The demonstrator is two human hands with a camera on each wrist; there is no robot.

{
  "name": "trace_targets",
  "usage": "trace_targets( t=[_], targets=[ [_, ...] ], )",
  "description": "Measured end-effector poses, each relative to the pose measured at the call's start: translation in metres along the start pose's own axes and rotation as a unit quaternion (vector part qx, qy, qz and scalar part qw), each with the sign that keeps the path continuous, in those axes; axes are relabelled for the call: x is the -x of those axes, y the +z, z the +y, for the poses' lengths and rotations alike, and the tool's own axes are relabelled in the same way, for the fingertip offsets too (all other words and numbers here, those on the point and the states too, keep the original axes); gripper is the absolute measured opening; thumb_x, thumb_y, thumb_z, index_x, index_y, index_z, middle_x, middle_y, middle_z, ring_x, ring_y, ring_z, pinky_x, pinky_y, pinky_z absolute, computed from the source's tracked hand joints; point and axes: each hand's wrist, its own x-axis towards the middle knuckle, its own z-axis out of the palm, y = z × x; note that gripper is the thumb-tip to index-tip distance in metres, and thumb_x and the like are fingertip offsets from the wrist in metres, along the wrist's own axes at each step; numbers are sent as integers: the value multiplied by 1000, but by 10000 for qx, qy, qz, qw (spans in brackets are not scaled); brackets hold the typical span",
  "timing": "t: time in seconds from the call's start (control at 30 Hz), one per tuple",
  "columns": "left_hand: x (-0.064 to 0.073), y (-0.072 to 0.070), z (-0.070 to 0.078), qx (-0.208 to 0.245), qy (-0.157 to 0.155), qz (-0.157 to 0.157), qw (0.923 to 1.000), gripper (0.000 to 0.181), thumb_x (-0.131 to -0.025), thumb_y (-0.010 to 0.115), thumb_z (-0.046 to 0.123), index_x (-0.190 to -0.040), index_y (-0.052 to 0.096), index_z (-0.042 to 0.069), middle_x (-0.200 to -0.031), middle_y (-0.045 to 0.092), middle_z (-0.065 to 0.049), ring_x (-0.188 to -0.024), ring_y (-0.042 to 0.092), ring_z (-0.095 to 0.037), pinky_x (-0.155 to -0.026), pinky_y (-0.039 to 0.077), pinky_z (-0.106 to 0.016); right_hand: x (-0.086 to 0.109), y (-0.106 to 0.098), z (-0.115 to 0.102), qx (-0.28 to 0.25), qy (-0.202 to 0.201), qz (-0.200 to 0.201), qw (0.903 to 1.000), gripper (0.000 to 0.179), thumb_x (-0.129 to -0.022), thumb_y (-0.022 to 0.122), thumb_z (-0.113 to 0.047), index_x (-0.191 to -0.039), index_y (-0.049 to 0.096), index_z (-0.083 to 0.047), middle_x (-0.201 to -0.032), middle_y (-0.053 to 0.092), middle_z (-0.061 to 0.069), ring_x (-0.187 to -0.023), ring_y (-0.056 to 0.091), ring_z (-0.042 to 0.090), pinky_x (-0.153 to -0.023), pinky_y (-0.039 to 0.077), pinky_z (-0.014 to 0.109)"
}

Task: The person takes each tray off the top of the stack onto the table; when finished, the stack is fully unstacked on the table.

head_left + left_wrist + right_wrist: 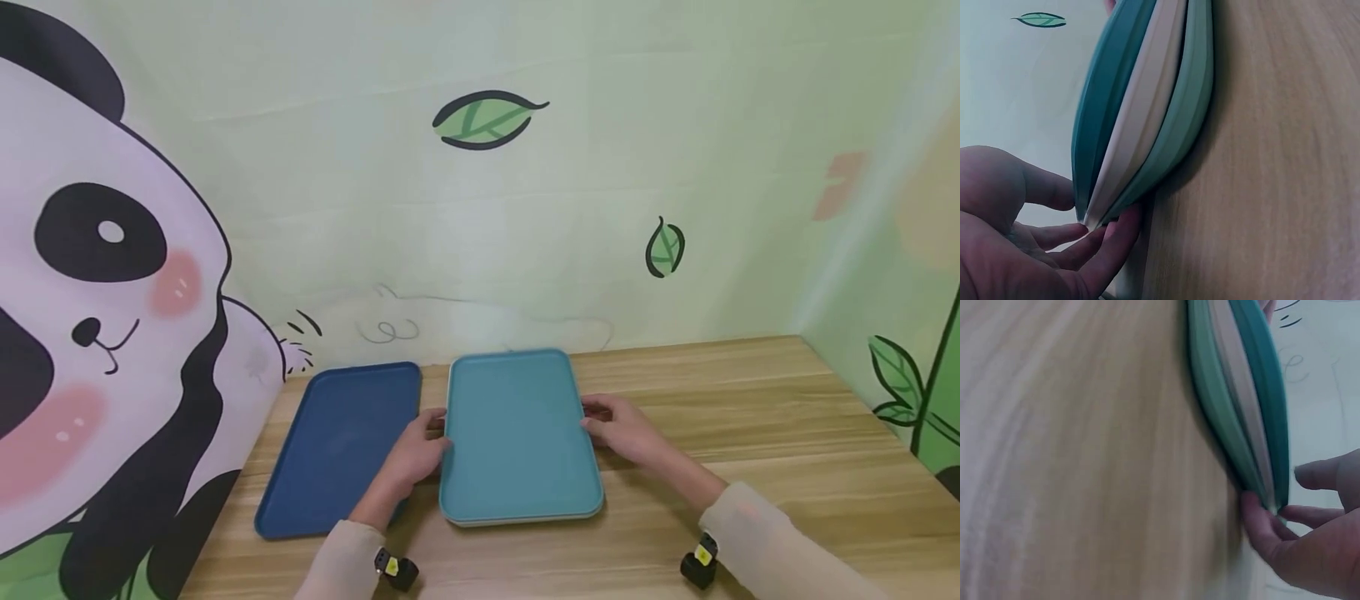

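A stack of three rectangular trays stands on the table, with a teal tray [517, 433] on top, a cream tray [1138, 94] in the middle and a light green tray [1188, 106] at the bottom. On the stack's left side, my left hand [416, 450] grips the edge, its thumb at the teal rim and its fingers against the sides and lower edge. The right hand [626, 429] holds the opposite side; its fingers [1260, 525] touch the trays' edges, and its thumb is close by the teal rim. A dark blue tray [345, 450] lies left of the stack, partly behind the left forearm.
The wooden table [750, 433] extends to the right of the stack. Behind it hangs a pale green backdrop [360, 183] printed with leaves and a large panda [142, 333]. Small black devices are strapped at both wrists.
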Motion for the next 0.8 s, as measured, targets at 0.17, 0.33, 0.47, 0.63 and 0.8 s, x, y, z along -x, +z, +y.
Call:
trace_targets(
  t=[0.17,0.33,0.47,0.63,0.8],
  targets=[
    [-1,2,0,19,-29,5,10000,56,-102,57,2,-156,43,-3,-149,50,-27,-127,59,-43,-81,62,-44,1,1,-5,400,25,18,9992,55,-100,65,-2,-149,47,15,-124,62,26,-109,65,33,-84,63,41],
    [-1,2,-1,39,-30,-38,10000,56,-103,58,1,-157,43,-3,-150,49,-28,-127,59,-42,-81,62,-44,2,3,-7,591,0,134,9982,56,-97,67,1,-147,48,16,-118,62,24,-104,64,30,-80,62,38],
    [-1,2,-1,67,-30,-56,10000,56,-103,58,1,-157,42,-3,-150,49,-28,-127,59,-43,-82,62,-45,2,4,-8,710,-44,202,9973,54,-97,66,3,-147,48,16,-115,61,22,-101,63,29,-78,61,37],
    [1,1,0,97,2,-98,9999,55,-104,58,1,-156,42,-4,-151,48,-28,-128,58,-43,-82,61,-45,1,5,-8,848,-188,224,9960,53,-96,66,5,-145,50,17,-109,61,20,-96,62,27,-75,59,35],
    [2,1,1,68,28,-92,9999,55,-104,58,1,-156,42,-4,-151,48,-28,-127,58,-43,-81,61,-45,0,5,-9,853,-285,242,9957,54,-92,65,7,-143,52,18,-106,61,19,-94,63,26,-73,58,33]
  ],
)
